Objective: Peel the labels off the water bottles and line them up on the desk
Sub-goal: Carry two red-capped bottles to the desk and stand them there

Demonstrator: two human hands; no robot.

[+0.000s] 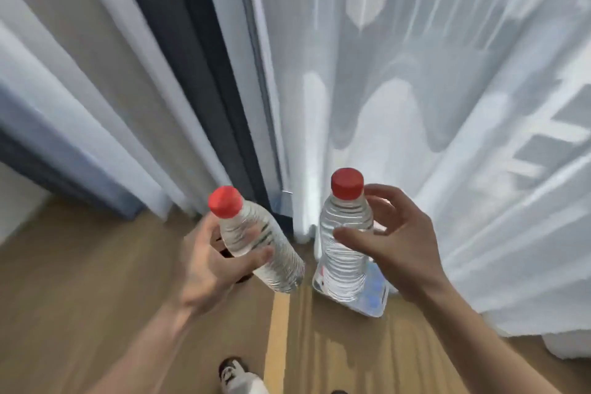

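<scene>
My left hand (211, 269) grips a clear water bottle (265, 246) with a red cap, tilted so the cap points up and left; no label shows on it. My right hand (396, 243) holds a second clear bottle (343, 246) with a red cap, nearly upright, thumb across its front and fingers spread behind its neck. This bottle also shows no label. Both bottles hang in the air above the wooden floor. No desk is in view.
White sheer curtains (415, 89) and grey-blue drapes (96, 105) hang straight ahead. A plastic-wrapped pack (372, 297) lies on the wooden floor (80, 297) under the right bottle. My shoe (232, 371) shows at the bottom edge.
</scene>
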